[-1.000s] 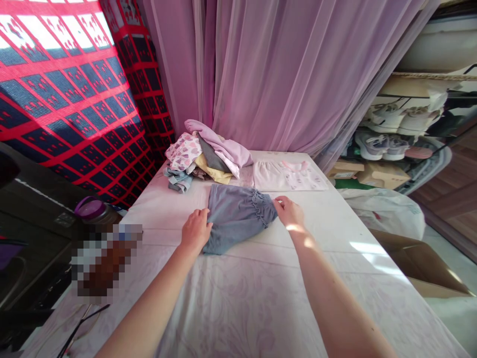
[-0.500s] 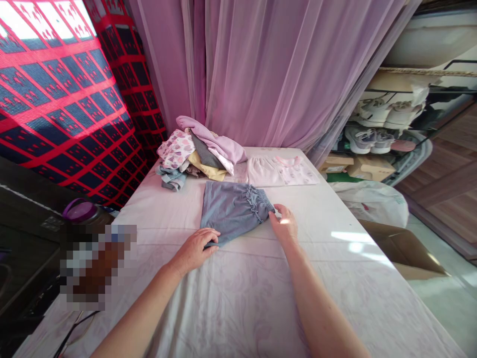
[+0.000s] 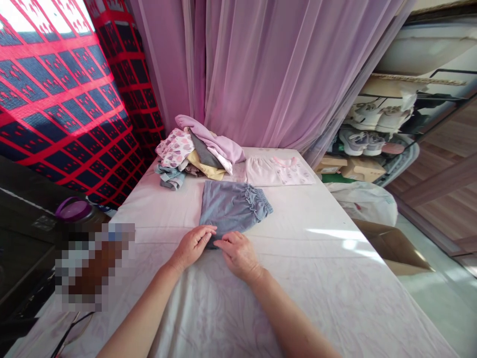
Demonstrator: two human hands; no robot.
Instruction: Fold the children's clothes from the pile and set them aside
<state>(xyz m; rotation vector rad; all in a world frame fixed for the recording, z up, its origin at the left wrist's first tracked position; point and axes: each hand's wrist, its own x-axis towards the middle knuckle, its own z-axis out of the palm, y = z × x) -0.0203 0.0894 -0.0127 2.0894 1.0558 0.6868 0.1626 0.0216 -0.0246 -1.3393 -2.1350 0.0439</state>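
Grey shorts [image 3: 231, 206], folded, flat at centre of bed [image 3: 316, 278], near the near edge. Left hand [image 3: 192, 247], half-curled on shorts' near corner; right hand [image 3: 238, 255], loosely bent, fingertips touching same corner; grip unclear. Clothes pile [image 3: 197, 149] beyond, at far edge.

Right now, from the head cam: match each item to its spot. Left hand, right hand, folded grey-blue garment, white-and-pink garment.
Items:
1. left hand
2. right hand
3. folded grey-blue garment
4. white-and-pink garment

Spots:
A. flat, right of the clothes pile
B. in front of the pile, beyond both hands
C. on the near-left corner of the grey-blue piece
D. at that piece's near edge, right of the other hand

Pairs: 1-C, 2-D, 3-B, 4-A
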